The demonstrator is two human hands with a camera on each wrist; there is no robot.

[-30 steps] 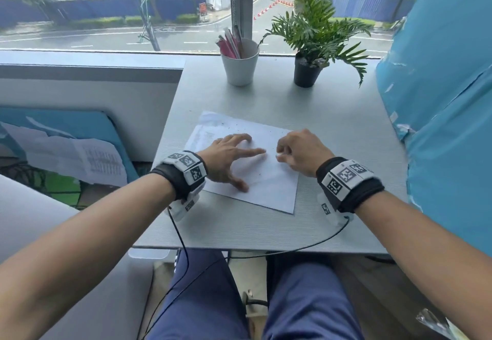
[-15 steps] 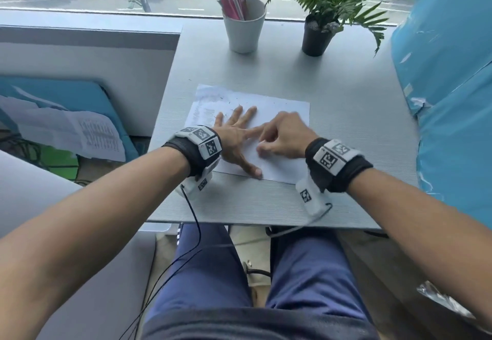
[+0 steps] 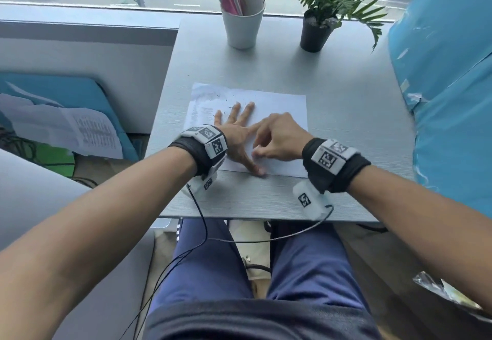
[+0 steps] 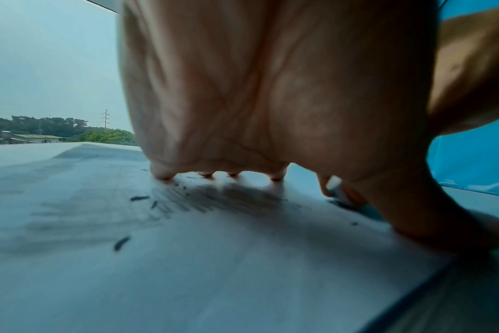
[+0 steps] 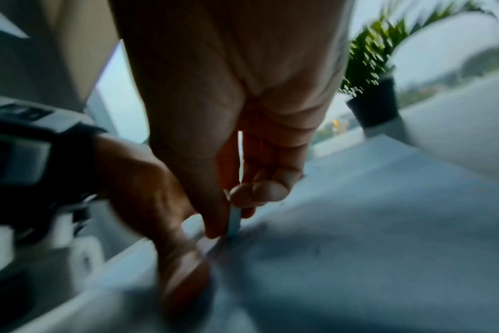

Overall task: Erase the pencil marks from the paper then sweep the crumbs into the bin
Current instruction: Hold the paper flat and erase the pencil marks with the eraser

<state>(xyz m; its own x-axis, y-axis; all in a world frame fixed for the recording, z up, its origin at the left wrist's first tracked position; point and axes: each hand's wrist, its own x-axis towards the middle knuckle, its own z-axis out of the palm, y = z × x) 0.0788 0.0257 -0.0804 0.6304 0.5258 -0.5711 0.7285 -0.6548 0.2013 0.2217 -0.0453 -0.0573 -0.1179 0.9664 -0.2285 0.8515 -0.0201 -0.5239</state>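
Observation:
A white sheet of paper [image 3: 279, 105] lies on the grey table [image 3: 346, 127], with smudged pencil marks [image 4: 214, 200] and dark eraser crumbs [image 4: 121, 243] on it. My left hand [image 3: 237, 132] lies flat on the sheet, fingers spread, and presses it down. My right hand [image 3: 277, 137] is just to its right, thumb and fingers pinching a small pale eraser [image 5: 234, 218] whose tip touches the paper beside the left thumb. The eraser also shows past the left thumb [image 4: 338, 189]. I see no bin.
A white cup of pens [image 3: 243, 20] and a potted plant [image 3: 316, 28] stand at the table's far edge by the window. A blue padded panel [image 3: 447, 100] borders the table on the right. To the left of the table, lower down, lie printed papers [image 3: 80, 132].
The left hand has spread flat and shifted up the sheet. The right hand has moved left, close against the left thumb. The head view has tipped downward.

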